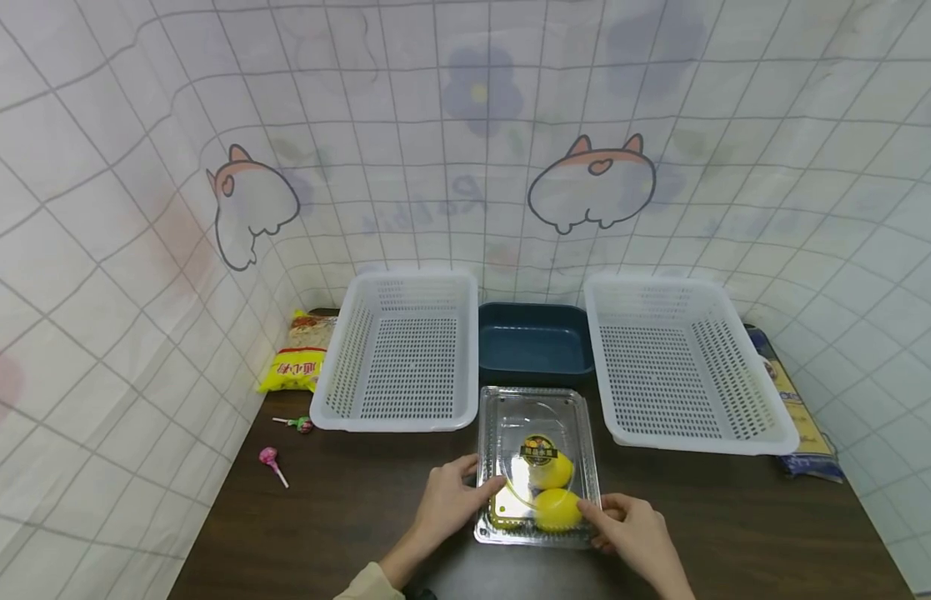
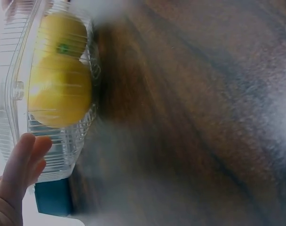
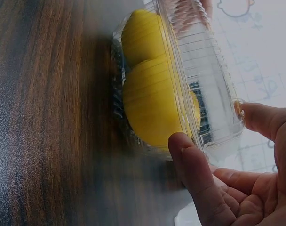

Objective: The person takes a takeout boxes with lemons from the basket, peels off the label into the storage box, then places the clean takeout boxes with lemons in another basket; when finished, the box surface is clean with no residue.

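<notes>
A clear, ribbed plastic lidded box point(image 1: 538, 417), rectangular and bearing a round dark label point(image 1: 538, 451), is on the near part of a dark brown wood-grain surface point(image 1: 360, 517); whether its underside touches the surface all round cannot be told. Bright yellow rounded fruits point(image 1: 558, 510) show through the lid, gathered at the box's near end.

The person's left hand point(image 1: 452, 498) grips the box's left edge, thumb over the lid and fingers along the side. The right hand point(image 1: 636, 531) pinches the box at its near right corner, thumb above and fingers below the rim. A beige sleeve point(image 1: 371, 583) shows to the near left of the box.

Just beyond the box stands a deep blue rectangular dish point(image 1: 533, 346). A white perforated plastic basket point(image 1: 393, 424) is to the box's far left, and a matching white basket point(image 1: 705, 446) to its far right. Well left of the box lie a green-headed lollipop point(image 1: 304, 425), a pink-headed lollipop point(image 1: 268, 456) and a yellow printed plastic bag point(image 1: 296, 367); well right of it lies a blue-and-yellow packet point(image 1: 803, 417).

White cloth point(image 1: 435, 100) with grey grid lines hangs behind the box and on both sides, printed with faint flowers and orange-eared cartoon animals.
</notes>
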`<state>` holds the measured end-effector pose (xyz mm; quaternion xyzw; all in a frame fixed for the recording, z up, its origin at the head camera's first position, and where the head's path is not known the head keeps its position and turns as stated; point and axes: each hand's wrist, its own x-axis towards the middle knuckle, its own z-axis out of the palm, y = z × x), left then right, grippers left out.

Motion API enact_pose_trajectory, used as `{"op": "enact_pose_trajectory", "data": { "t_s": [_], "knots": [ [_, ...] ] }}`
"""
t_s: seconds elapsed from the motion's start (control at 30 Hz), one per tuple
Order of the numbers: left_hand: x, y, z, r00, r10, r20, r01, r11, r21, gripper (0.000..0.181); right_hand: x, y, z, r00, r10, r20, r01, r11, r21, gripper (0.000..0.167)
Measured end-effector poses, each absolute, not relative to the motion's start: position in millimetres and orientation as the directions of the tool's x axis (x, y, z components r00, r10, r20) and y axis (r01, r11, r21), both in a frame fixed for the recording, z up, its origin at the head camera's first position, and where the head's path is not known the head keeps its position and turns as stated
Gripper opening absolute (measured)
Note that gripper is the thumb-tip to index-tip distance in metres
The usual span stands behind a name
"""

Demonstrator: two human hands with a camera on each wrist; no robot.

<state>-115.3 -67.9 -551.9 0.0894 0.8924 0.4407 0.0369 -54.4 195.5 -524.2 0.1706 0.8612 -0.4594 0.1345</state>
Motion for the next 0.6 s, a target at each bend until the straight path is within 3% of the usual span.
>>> {"op": "enact_pose_trajectory", "data": {
  "t_s": [0.37, 0.6],
  "knots": [
    [-115.2, -69.5, -551.3, -0.976, 0.214, -0.048, 0.082, 0.559, 0.825, 0.061, -60.1, 198.0, -524.6, -0.896, 0.151, -0.417, 0.41, 0.638, -0.652, 0.055],
    [-117.7, -69.6, -551.6, -0.976, 0.213, -0.054, 0.073, 0.544, 0.836, 0.062, -73.9, 206.2, -500.5, -0.946, 0.037, -0.323, 0.206, 0.836, -0.508, 0.071]
  ]
}}
